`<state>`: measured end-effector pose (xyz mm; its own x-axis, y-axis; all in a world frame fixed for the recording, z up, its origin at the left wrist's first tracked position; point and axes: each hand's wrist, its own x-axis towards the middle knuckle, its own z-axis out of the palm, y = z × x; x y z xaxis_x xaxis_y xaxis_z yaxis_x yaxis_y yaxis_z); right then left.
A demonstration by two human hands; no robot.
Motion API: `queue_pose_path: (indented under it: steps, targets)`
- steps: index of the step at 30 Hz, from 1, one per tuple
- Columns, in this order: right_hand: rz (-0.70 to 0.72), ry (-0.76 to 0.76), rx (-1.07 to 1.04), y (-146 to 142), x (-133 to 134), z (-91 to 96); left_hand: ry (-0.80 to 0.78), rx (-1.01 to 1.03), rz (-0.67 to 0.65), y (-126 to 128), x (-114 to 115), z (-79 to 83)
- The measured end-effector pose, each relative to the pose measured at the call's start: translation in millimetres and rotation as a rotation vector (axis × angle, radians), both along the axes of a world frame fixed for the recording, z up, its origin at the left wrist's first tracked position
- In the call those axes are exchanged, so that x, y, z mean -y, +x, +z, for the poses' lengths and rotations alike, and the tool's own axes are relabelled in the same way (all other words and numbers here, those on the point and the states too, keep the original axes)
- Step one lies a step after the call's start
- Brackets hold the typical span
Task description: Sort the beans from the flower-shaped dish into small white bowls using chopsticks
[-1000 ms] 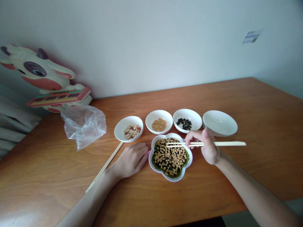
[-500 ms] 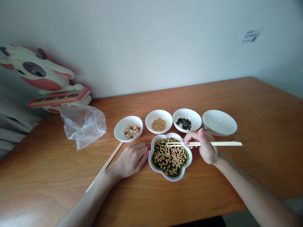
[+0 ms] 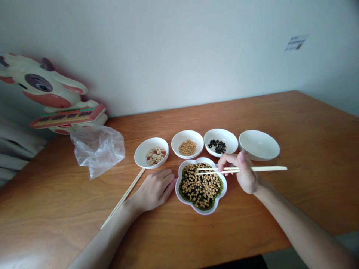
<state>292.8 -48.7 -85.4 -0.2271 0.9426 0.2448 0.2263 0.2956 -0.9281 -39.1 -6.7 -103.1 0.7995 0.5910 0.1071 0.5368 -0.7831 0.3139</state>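
Note:
My right hand grips a pair of pale wooden chopsticks. Their slightly parted tips are over the beans at the upper part of a flower-shaped bowl; whether a bean sits between them I cannot tell. The bowl holds mixed soybeans, black beans and small green beans. My left hand lies palm down on the table with its fingers out, the thumb side touching the bowl's left edge. Behind, in a row, stand white bowls with pale and reddish flat pieces, with soybeans, and with black beans.
An empty white bowl stands at the row's right end. A second pair of chopsticks lies beside my left forearm. A crumpled clear plastic bag and a cow-shaped toy keyboard are at the left on the wooden table.
The chopstick tips have parted slightly over the flower-shaped bowl. My left hand has stayed still. The whole view has shifted a little.

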Motion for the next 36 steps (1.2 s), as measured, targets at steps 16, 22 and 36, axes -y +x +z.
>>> queue_pose_path:
  steps: [16, 22, 36]
  targets:
    - [-0.054, 0.078, -0.041, -4.1, 1.3, -1.8, -0.011, -0.005, -0.002, -0.5, -0.2, -2.0]
    - [-0.196, 0.198, -0.288, -2.4, 2.5, 8.8, -0.019, -0.014, 0.003, -0.7, 0.1, -1.2]
    - [-0.379, 0.292, -0.34, -15.2, -17.1, 21.2, -0.043, -0.001, 0.02, 0.3, 0.5, 0.2]
